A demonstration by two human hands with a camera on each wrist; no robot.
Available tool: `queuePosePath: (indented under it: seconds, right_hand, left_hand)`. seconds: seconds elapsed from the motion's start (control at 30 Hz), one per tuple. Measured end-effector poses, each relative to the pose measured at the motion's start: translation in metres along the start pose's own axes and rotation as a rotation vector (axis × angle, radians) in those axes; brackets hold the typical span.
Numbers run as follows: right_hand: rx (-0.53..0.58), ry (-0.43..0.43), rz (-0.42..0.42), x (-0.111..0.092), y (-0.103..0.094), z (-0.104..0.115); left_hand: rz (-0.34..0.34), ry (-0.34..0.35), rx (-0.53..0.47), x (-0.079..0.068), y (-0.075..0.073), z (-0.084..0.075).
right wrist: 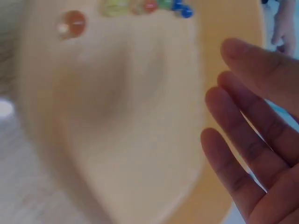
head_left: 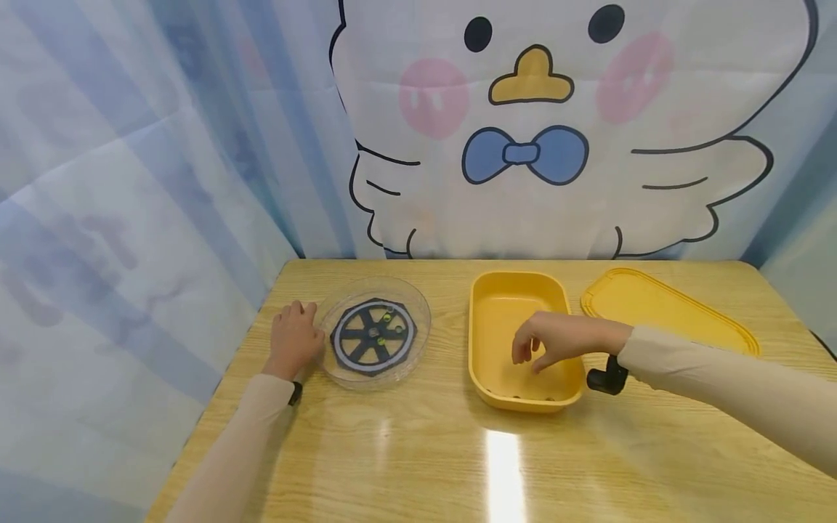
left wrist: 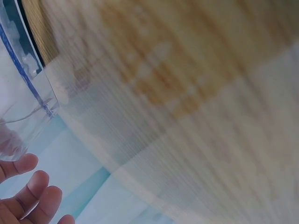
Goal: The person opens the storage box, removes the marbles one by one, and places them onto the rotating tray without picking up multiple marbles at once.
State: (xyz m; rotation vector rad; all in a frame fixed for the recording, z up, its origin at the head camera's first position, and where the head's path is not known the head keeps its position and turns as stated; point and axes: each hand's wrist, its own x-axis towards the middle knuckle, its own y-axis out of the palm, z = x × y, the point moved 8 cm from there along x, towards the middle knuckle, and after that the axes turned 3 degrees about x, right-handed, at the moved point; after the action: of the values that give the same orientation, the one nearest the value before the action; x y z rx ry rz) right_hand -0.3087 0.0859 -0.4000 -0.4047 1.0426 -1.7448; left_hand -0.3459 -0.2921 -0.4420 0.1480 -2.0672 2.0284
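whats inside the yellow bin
Glassy balls, red, yellow, green and blue, lie in the yellow bin. In the head view, the right hand covers part of the inside, hiding anything beneath.

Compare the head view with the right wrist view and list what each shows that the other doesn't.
Only the head view shows the yellow lid to the right of the bin and the printed blue bow tie on the curtain behind.

Only the right wrist view shows the small balls' colours: orange-red, yellowish, blue and others. The head view gives just tiny dark specks at the bin's near end.

Both share the yellow bin and the right hand, its fingers visibly holding nothing.
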Motion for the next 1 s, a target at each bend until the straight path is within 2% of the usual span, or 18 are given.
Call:
queuePosePath:
  seconds: [0.17,0.3,0.4,0.53,0.67,0.83,1.0]
  right_hand:
    - [0.08,0.012,0.073,-0.006,0.022,-0.016]
    - [0.122,0.077,0.144,-0.007,0.037,-0.027]
    - [0.135,0.128,0.184,-0.007,0.044,-0.032]
    - [0.142,0.15,0.213,-0.007,0.048,-0.032]
    - [0.138,0.108,0.227,-0.005,0.05,-0.027]
    - [0.081,0.017,0.21,-0.001,0.054,-0.02]
    - [0.082,0.015,0.173,0.002,0.056,-0.019]
  left_hand:
    - [-0.007,0.003,0.015,-0.001,0.002,0.002]
    - [-0.046,0.013,0.013,-0.002,0.001,0.002]
    - [-0.073,0.02,0.009,-0.002,-0.001,0.001]
    - [-0.076,0.021,0.005,-0.001,-0.002,-0.001]
    - [-0.066,0.017,0.004,-0.001,-0.002,-0.001]
    - [-0.057,0.015,0.009,-0.001,-0.002,0.0]
    - [-0.046,0.01,0.016,-0.001,0.0,0.001]
